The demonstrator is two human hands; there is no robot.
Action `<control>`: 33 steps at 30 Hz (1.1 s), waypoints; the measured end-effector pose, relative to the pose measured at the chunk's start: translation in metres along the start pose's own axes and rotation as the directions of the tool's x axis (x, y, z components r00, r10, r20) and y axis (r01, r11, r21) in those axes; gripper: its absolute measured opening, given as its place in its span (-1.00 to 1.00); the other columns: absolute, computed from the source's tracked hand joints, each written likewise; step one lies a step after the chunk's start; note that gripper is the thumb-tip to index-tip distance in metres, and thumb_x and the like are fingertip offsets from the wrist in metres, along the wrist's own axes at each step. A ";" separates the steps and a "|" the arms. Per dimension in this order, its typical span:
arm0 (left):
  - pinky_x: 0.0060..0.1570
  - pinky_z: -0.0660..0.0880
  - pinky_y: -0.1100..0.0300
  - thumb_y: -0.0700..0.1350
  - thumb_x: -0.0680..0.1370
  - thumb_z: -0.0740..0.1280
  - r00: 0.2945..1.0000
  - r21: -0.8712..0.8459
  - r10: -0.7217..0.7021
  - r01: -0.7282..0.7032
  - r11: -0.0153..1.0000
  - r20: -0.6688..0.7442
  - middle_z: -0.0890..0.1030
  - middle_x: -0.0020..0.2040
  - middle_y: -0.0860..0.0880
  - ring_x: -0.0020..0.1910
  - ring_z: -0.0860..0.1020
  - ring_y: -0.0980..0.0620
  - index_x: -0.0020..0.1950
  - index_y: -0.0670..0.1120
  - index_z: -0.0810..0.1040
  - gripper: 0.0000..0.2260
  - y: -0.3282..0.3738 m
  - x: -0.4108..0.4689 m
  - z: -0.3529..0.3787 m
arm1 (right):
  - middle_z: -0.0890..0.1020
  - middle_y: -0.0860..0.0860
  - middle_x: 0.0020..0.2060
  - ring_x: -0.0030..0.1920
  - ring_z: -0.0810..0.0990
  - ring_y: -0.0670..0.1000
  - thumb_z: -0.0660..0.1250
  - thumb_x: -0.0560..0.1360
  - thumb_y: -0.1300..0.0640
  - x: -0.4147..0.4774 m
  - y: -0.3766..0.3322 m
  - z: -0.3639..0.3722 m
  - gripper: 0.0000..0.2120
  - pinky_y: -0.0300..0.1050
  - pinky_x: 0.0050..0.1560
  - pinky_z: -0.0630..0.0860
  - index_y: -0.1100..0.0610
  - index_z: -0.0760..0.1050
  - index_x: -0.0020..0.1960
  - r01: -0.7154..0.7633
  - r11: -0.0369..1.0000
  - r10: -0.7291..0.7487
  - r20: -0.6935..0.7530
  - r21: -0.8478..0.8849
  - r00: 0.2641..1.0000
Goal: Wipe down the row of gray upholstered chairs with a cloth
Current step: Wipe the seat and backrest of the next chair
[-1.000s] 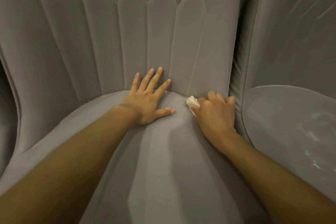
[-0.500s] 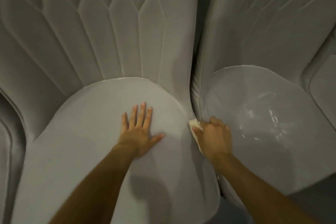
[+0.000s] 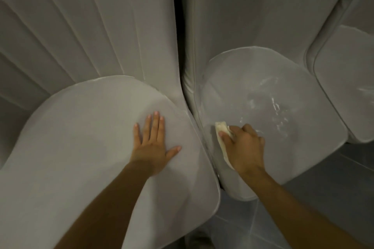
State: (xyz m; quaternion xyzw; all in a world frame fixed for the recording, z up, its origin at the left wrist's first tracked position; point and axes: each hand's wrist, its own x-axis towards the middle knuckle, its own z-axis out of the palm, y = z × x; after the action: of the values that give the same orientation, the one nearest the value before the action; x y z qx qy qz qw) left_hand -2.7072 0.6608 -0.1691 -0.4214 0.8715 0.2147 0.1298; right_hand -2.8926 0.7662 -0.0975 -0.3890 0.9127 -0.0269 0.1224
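Observation:
Three gray upholstered chairs stand side by side. My left hand (image 3: 152,145) lies flat with straight fingers on the seat of the left chair (image 3: 81,127). My right hand (image 3: 243,147) grips a small cream cloth (image 3: 220,130) and holds it against the left part of the middle chair's seat (image 3: 273,91). That seat shows pale dusty streaks to the right of my hand. Most of the cloth is hidden under my fingers and palm.
A third gray chair (image 3: 348,87) sits at the right edge, also marked with pale streaks. The chairs' tall fluted backs (image 3: 101,26) rise behind the seats. Gray tiled floor (image 3: 323,188) shows at the lower right, in front of the seats.
My right hand has carried the cloth from the left chair's back corner across the gap onto the middle chair's seat. My left hand slid back toward the seat's front. My view shifted right.

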 end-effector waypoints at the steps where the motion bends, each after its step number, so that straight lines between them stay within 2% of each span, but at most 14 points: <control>1: 0.31 -0.55 -0.05 0.51 0.11 -0.58 0.999 0.017 -0.013 0.012 1.000 0.031 -0.63 0.27 0.03 0.29 -0.59 0.02 0.27 -0.06 -0.62 -0.08 0.007 0.004 -0.002 | 0.51 0.10 -0.02 0.03 0.47 0.12 0.15 0.60 -0.04 0.003 0.004 -0.001 -0.68 -0.08 -0.03 0.12 0.10 0.53 0.20 -0.007 1.000 0.007 -0.023 0.004 1.000; 4: 0.33 -0.48 -0.12 0.43 0.17 -0.48 0.995 0.044 -0.038 0.035 0.998 0.089 -0.68 0.21 -0.01 0.26 -0.61 -0.01 0.21 -0.08 -0.68 -0.16 0.030 0.018 -0.009 | 0.50 0.12 -0.05 0.00 0.47 0.14 0.19 0.59 -0.01 0.018 0.019 -0.003 -0.70 -0.13 -0.14 -0.01 0.13 0.54 0.20 -0.030 0.999 0.033 -0.097 0.038 0.995; 7: 0.32 -0.52 -0.09 0.51 0.15 -0.55 0.998 0.009 -0.003 0.002 1.000 0.070 -0.62 0.29 -0.08 0.30 -0.58 -0.06 0.29 -0.11 -0.61 -0.06 0.054 0.024 0.003 | 0.51 0.16 -0.09 -0.03 0.48 0.19 0.24 0.57 0.03 0.037 0.043 -0.005 -0.72 -0.13 -0.16 -0.02 0.16 0.56 0.16 -0.058 0.996 0.066 -0.126 0.063 0.990; 10: 0.39 -0.34 -0.07 0.43 0.45 -0.33 0.998 0.023 -0.027 0.029 0.999 -0.056 -0.22 0.50 -0.28 0.50 -0.28 -0.19 0.51 -0.25 -0.23 -0.11 0.075 0.027 0.016 | 0.53 0.17 -0.12 -0.01 0.50 0.20 0.28 0.55 0.03 0.065 0.070 -0.008 -0.74 -0.06 -0.10 0.08 0.15 0.58 0.14 -0.040 0.995 0.052 -0.128 0.095 0.990; 12: 0.41 -0.13 -0.08 0.36 0.56 -0.19 0.998 0.025 -0.008 0.009 1.000 -0.055 0.11 0.50 -0.31 0.51 -0.04 -0.19 0.52 -0.30 0.01 -0.19 0.091 0.030 0.016 | 0.53 0.16 -0.11 -0.02 0.50 0.18 0.29 0.55 0.03 0.087 0.089 -0.011 -0.74 -0.06 -0.06 0.10 0.14 0.58 0.15 -0.011 0.992 0.028 -0.138 0.122 0.990; 15: 0.42 -0.08 -0.06 0.35 0.58 -0.11 0.991 0.068 0.114 -0.110 0.992 -0.068 0.19 0.49 -0.27 0.51 0.03 -0.13 0.51 -0.29 0.04 -0.22 0.110 0.040 0.018 | 0.51 0.19 -0.15 -0.10 0.49 0.23 0.29 0.54 0.04 0.117 0.118 -0.020 -0.73 -0.06 -0.10 0.12 0.18 0.59 0.12 0.046 0.989 -0.019 -0.187 0.141 0.982; 17: 0.44 -0.10 -0.09 0.38 0.56 -0.10 0.988 0.051 0.101 -0.095 0.994 -0.119 0.23 0.48 -0.28 0.53 0.00 -0.10 0.50 -0.29 0.08 -0.18 0.120 0.060 0.008 | 0.50 0.22 -0.18 -0.14 0.49 0.26 0.31 0.52 0.07 0.142 0.135 -0.029 -0.74 -0.01 -0.05 0.25 0.22 0.59 0.09 0.098 0.980 -0.060 -0.214 0.173 0.975; 19: 0.44 -0.17 -0.11 0.44 0.51 -0.10 0.993 0.036 0.055 -0.051 0.998 -0.107 0.24 0.48 -0.27 0.54 -0.04 -0.08 0.49 -0.29 0.11 -0.12 0.125 0.080 0.000 | 0.48 0.26 -0.21 -0.17 0.49 0.29 0.32 0.50 0.10 0.170 0.155 -0.036 -0.75 0.12 -0.07 0.44 0.25 0.59 0.07 0.131 0.974 -0.083 -0.250 0.184 0.965; 21: 0.42 -0.26 -0.11 0.50 0.45 -0.11 0.999 0.057 -0.003 0.006 0.998 -0.042 0.21 0.50 -0.24 0.52 -0.03 -0.09 0.51 -0.29 0.09 -0.03 0.128 0.095 -0.007 | 0.47 0.29 -0.18 -0.14 0.47 0.31 0.34 0.51 0.14 0.199 0.168 -0.041 -0.75 0.16 -0.07 0.44 0.28 0.56 0.10 0.140 0.977 -0.092 -0.277 0.161 0.957; 25: 0.27 -0.58 -0.09 0.63 0.22 -0.24 0.995 0.088 -0.063 0.069 0.994 -0.073 -0.34 0.50 -0.04 0.40 -0.52 0.13 0.49 -0.14 -0.36 0.11 0.133 0.106 -0.003 | 0.44 0.30 0.05 0.07 0.40 0.29 0.24 0.57 0.13 0.239 0.176 -0.030 -0.69 0.08 0.10 0.26 0.24 0.48 0.25 -0.017 0.992 0.039 -0.180 0.127 0.983; 26: 0.26 -0.59 -0.09 0.63 0.21 -0.26 0.995 0.093 -0.073 0.079 0.993 -0.069 -0.37 0.49 -0.02 0.39 -0.53 0.13 0.48 -0.13 -0.38 0.11 0.134 0.107 -0.003 | 0.45 0.29 0.07 0.08 0.41 0.28 0.22 0.57 0.12 0.238 0.169 -0.022 -0.70 0.06 0.09 0.24 0.22 0.48 0.25 -0.040 0.990 0.061 -0.159 0.134 0.985; 28: 0.34 -0.46 -0.12 0.60 0.31 -0.21 0.995 0.099 -0.101 0.101 0.990 -0.008 -0.11 0.55 -0.14 0.51 -0.25 0.02 0.53 -0.23 -0.16 0.09 0.134 0.107 -0.003 | 0.50 0.28 -0.07 -0.06 0.48 0.28 0.19 0.50 0.09 0.220 0.153 -0.003 -0.69 0.05 -0.05 0.23 0.22 0.56 0.11 0.061 0.988 -0.036 -0.180 0.139 0.983; 30: 0.40 -0.33 -0.14 0.54 0.40 -0.15 0.992 0.121 -0.122 0.118 0.986 0.025 0.18 0.51 -0.23 0.51 0.07 -0.13 0.50 -0.31 0.11 0.04 0.135 0.106 -0.008 | 0.52 0.20 -0.22 -0.23 0.51 0.22 0.16 0.44 0.02 0.192 0.137 0.008 -0.67 -0.01 -0.20 0.15 0.16 0.61 -0.02 0.223 0.964 -0.191 -0.206 0.145 0.960; 33: 0.45 -0.30 -0.15 0.49 0.46 -0.14 0.996 0.172 -0.078 0.070 0.983 0.036 0.26 0.47 -0.27 0.48 0.16 -0.17 0.47 -0.34 0.21 -0.02 0.142 0.103 -0.015 | 0.51 0.15 -0.25 -0.26 0.51 0.20 0.18 0.44 0.02 0.188 0.139 0.003 -0.69 -0.04 -0.18 0.30 0.15 0.62 -0.02 0.348 0.917 -0.320 -0.164 0.194 0.933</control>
State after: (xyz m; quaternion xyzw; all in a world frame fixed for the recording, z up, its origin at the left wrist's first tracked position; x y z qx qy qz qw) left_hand -2.8828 0.6621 -0.1600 -0.4363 0.8674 0.1434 0.1915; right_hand -3.1151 0.7278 -0.1583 -0.5208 0.8301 -0.1732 0.0991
